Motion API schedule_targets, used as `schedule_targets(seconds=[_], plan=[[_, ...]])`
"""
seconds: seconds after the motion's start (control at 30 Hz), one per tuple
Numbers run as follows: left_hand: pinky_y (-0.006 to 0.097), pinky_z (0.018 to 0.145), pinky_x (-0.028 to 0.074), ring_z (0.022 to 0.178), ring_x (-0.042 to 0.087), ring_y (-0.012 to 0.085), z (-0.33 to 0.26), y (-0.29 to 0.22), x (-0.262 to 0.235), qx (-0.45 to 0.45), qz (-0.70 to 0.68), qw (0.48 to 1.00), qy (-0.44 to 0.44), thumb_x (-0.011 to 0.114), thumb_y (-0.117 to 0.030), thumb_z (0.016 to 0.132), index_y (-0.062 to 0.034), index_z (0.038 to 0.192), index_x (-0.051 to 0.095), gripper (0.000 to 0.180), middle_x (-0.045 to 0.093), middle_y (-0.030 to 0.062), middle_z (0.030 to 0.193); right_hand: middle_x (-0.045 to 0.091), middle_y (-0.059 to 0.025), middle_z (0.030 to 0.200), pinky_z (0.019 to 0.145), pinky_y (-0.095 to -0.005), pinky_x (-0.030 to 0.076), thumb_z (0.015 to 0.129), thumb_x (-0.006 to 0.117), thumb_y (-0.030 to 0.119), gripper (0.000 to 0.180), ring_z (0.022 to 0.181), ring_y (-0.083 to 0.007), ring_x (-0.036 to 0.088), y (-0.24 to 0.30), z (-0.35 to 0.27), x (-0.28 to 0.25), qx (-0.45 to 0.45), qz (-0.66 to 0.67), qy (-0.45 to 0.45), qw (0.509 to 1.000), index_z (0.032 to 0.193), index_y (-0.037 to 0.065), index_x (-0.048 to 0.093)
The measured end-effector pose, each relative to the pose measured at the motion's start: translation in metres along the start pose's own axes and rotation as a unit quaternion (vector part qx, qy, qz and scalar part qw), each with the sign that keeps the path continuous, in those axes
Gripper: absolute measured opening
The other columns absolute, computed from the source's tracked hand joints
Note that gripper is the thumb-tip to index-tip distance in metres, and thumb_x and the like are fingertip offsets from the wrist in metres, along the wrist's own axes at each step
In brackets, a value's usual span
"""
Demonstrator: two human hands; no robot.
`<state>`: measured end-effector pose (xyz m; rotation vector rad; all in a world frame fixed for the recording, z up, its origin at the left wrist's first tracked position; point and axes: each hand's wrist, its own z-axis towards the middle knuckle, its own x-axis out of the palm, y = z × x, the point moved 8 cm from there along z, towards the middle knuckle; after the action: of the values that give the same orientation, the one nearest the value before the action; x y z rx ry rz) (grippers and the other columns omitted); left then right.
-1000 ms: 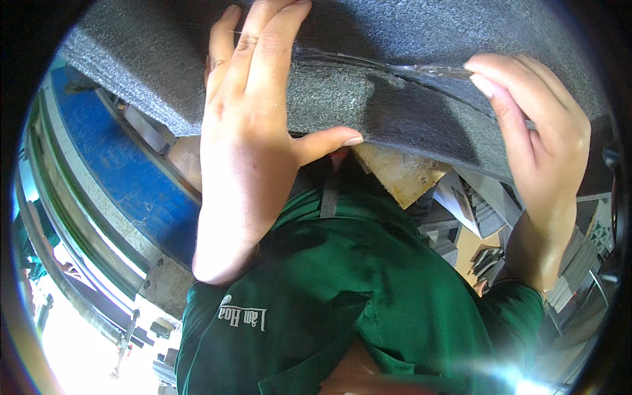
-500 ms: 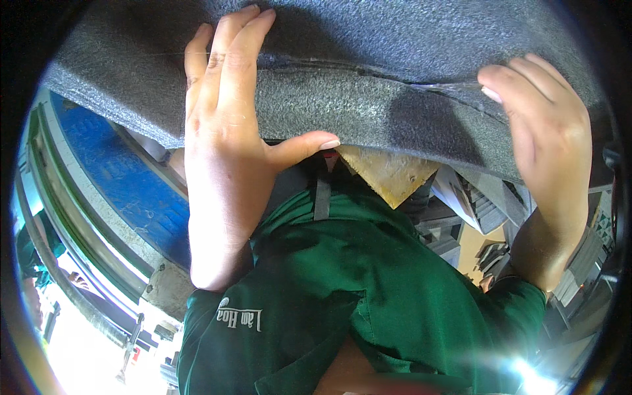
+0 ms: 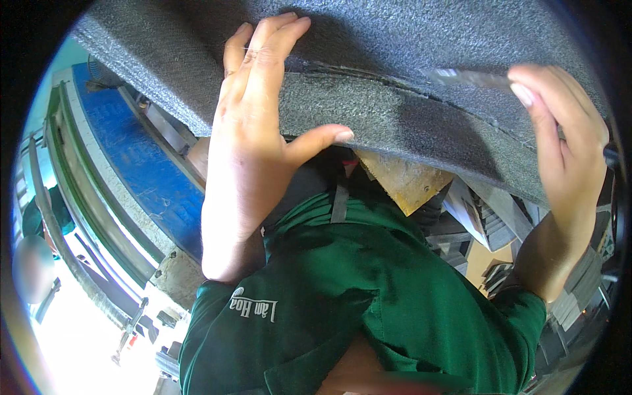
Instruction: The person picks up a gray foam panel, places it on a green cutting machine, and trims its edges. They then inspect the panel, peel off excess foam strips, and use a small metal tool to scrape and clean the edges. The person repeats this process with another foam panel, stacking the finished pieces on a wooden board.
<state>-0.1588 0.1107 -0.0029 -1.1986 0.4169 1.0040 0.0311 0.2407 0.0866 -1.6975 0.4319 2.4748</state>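
A thick grey felt-like carpet piece [image 3: 368, 105] spans the upper part of the head view, with a dark slit running along its front edge. My left hand [image 3: 253, 125] lies flat on it, fingers stretched out together across the slit and thumb apart along the lower edge; it is open. At the right, my right hand [image 3: 569, 125] is closed around the end of a thin, flat blade-like strip [image 3: 471, 78]. The strip points left, over the carpet close to the slit. Motion blurs it, so I cannot tell whether its tip touches the carpet.
Below the carpet edge, a yellowish board corner [image 3: 407, 184] juts out near my body. To the left stand a blue panel [image 3: 135, 161] and a curved green-edged rail [image 3: 99, 197]. Stacked grey pieces [image 3: 490, 220] lie low at the right. Another person [image 3: 49, 214] is at the far left.
The strip's tip, earlier at the slit, now shows more of its length over the carpet. My right hand has shifted right. My left hand keeps its flat press as the whole view shifts slightly.
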Motion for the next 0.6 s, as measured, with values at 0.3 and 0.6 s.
schedule_targets(seconds=[0.3,0.6], plan=[[0.047,0.116,0.041,0.141,0.047,0.0412,-0.003,-0.001,-0.001,-0.014,0.006,1.000,0.009,0.092,-0.015,0.059,-0.0061,0.145,0.053,0.095,0.055,0.0184,0.146,0.073,-0.0146,0.097,0.078,-0.0410,0.057,0.086,0.069,0.001,0.017,0.087,-0.0352,0.071,0.044,0.053,0.075,-0.076,0.045,0.029,0.996,0.103,0.001,0.071],[0.047,0.121,0.036,0.148,0.034,0.0444,-0.014,-0.001,-0.002,-0.018,-0.054,0.998,0.001,0.095,-0.017,0.061,-0.0028,0.150,0.042,0.105,0.044,0.0182,0.152,0.065,-0.0193,0.082,0.073,-0.0514,0.050,0.092,0.062,0.007,0.012,0.081,-0.0396,0.064,0.057,0.062,0.086,-0.066,0.026,0.116,0.991,0.102,0.002,0.067]])
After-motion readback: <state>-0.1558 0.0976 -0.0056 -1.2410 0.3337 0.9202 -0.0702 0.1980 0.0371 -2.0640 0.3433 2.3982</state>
